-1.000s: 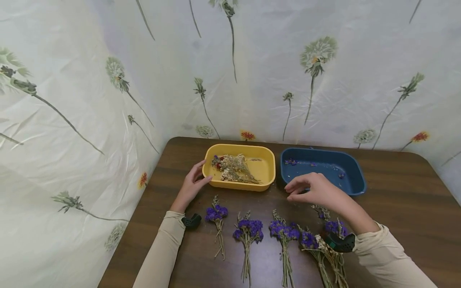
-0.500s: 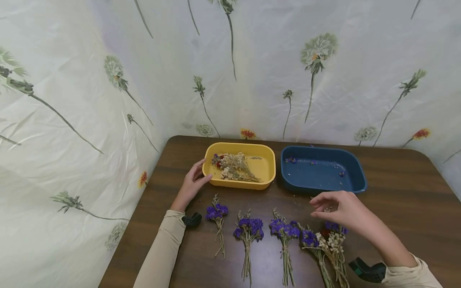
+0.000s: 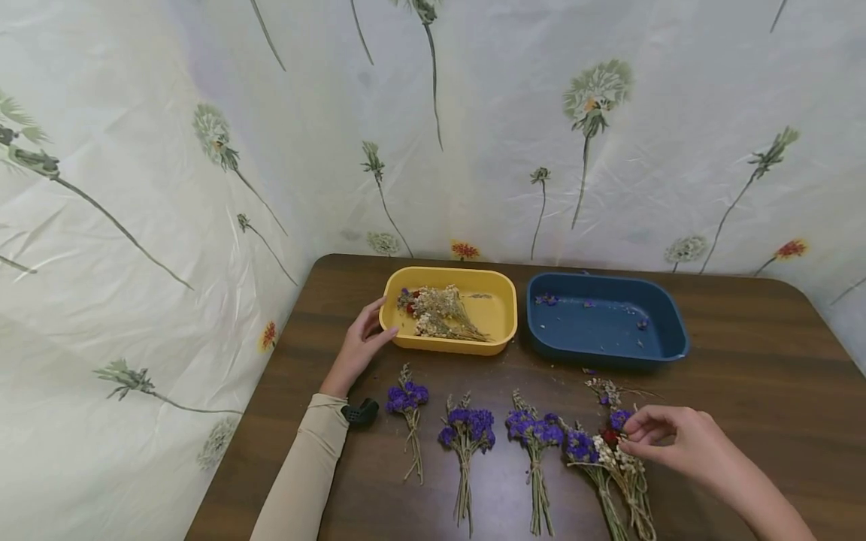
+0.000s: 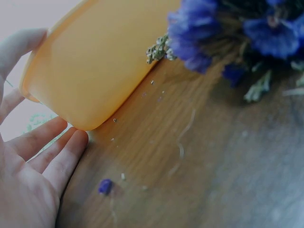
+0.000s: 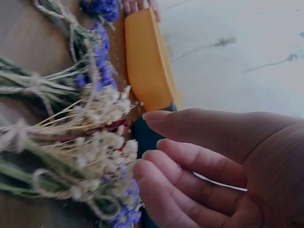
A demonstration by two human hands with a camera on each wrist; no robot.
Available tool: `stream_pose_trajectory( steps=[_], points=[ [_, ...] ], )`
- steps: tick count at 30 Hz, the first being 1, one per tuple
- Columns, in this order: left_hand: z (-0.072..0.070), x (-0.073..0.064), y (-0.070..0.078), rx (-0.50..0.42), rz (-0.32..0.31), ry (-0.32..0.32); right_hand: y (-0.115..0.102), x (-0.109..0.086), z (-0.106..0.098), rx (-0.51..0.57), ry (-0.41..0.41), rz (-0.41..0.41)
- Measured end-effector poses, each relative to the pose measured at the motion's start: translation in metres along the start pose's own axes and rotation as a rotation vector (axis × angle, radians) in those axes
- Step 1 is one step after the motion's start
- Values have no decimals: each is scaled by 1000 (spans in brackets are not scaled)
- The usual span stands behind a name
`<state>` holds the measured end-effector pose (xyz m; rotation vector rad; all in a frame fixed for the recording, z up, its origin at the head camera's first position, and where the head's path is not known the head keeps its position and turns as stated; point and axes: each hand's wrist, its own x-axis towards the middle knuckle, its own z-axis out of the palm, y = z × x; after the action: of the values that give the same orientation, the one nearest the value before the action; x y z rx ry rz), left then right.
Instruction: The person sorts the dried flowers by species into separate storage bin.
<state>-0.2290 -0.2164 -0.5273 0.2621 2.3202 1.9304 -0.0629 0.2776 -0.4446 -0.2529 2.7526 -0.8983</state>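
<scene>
Two hands show in the head view: left hand (image 3: pixel 358 349) at the yellow tray's (image 3: pixel 499 315) nine o'clock, right hand (image 3: pixel 686 443) by the mixed bunch (image 3: pixel 629 469) at the tray's four. Left wrist: straight fingers (image 4: pixel 66 159) touch the tray; right wrist: curved fingers (image 5: pixel 178 175) hold nothing.

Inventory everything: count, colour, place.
Table: one, brown, foreground
Wall covering: count unclear, white, printed, behind
Yellow tray: one, yellow, back left
Blue tray: one, blue, back right
Dried flowers: count unclear, cream, red, in yellow tray
Purple bits: several, purple, blue tray and table
Purple bunches: four or more, purple, front
Mixed bunches: one or more, cream, red, front right
Loose sprigs: some, greyish, before blue tray
Wrist device: one, black, left wrist
Sleeve: one, beige, left arm
Left hand: one, at yellow tray
Right hand: one, at mixed bunches
</scene>
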Motion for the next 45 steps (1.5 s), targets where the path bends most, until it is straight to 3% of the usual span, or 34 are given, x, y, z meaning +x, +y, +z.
stream_pose_trajectory(
  steps=[12, 17, 27, 35, 45],
  points=[
    [1, 2, -13, 33, 67, 44, 15, -17, 17, -139, -86, 173],
    [0, 1, -11, 25, 64, 38, 19, -19, 28, -164, -72, 164],
    [2, 2, -13, 15, 70, 32, 24, -19, 33, -108, -82, 156],
    [2, 2, -13, 11, 68, 29, 17, -18, 38, -134, -44, 223],
    [2, 3, -14, 19, 77, 30, 13, -18, 39, -150, 1, 181]
  ],
)
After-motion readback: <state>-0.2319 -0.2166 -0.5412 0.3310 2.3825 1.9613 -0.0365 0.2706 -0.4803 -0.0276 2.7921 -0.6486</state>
